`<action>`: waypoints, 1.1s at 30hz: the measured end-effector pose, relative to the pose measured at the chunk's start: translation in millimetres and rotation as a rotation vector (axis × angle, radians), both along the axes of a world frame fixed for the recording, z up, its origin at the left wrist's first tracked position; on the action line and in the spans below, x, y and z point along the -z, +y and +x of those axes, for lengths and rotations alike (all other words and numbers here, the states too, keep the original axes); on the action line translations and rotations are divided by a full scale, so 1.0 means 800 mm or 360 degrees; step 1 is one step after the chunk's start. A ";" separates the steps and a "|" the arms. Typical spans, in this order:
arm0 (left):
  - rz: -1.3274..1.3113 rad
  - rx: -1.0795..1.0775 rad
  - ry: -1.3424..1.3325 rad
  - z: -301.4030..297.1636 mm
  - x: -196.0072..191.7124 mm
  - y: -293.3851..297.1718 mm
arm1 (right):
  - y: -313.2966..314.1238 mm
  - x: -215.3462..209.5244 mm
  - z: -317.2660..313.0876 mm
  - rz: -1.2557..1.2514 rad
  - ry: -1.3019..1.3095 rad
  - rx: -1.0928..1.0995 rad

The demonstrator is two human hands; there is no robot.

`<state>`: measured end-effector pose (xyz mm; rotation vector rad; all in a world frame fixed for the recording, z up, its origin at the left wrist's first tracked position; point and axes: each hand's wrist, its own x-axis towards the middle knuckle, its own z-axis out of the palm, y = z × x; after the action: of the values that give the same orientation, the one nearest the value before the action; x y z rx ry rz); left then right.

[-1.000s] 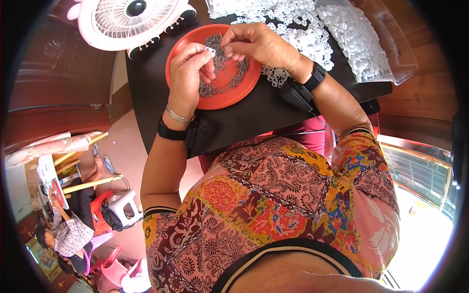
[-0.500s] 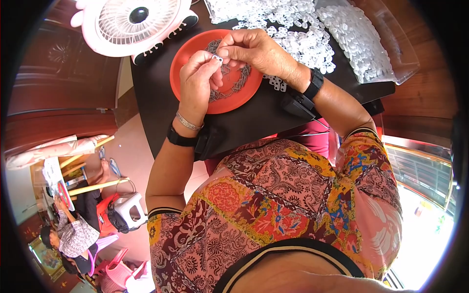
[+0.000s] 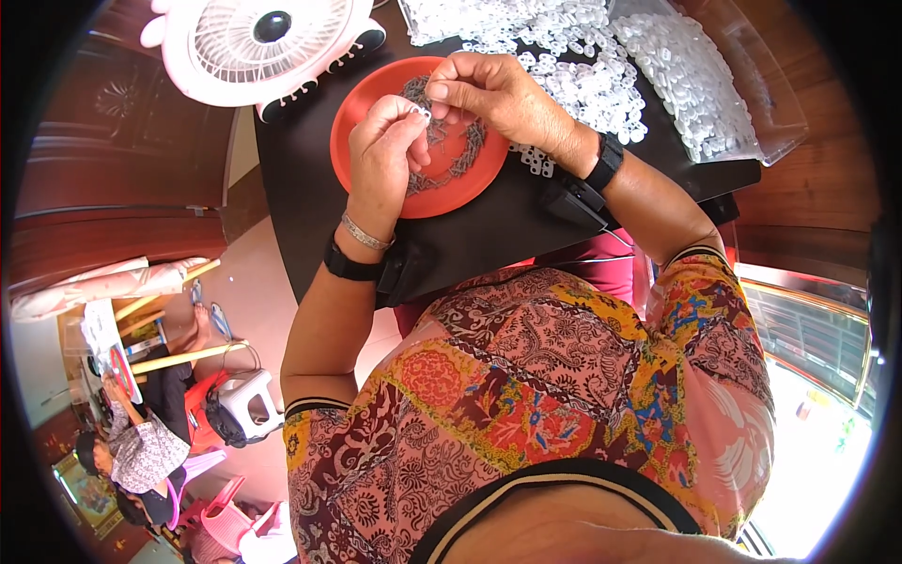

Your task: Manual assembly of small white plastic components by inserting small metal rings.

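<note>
Two hands of mine are hovering above the red plate (image 3: pixel 352 160) on the black desk (image 3: pixel 301 188). My left grip (image 3: pixel 379 150) is pinching a small white piece (image 3: pixel 421 113) between thumb and finger, just toward twelve o'clock of the plate's middle. At its two o'clock, my right grip (image 3: pixel 498 92) is curling its fingertips close together; I cannot tell whether they are holding anything. Grey bits (image 3: pixel 462 158) are lying in the plate; loose white pieces (image 3: pixel 606 94) are spreading toward its two o'clock.
</note>
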<state>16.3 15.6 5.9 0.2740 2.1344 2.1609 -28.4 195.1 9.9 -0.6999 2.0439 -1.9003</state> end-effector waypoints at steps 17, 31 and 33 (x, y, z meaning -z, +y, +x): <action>-0.0127 -0.0002 0.0130 0.000 0.006 0.003 | -0.002 0.002 0.003 0.0079 0.0205 -0.0089; -0.0156 -0.0047 0.0156 -0.002 0.010 0.004 | -0.001 -0.004 0.004 0.0341 0.0333 0.0010; -0.0099 -0.0072 0.0139 -0.002 0.007 0.006 | 0.001 0.000 -0.001 0.0279 0.0315 0.0040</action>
<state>14.9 20.1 0.3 0.3235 2.2712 2.1401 -29.0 196.1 10.2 -0.8502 2.3149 -1.6970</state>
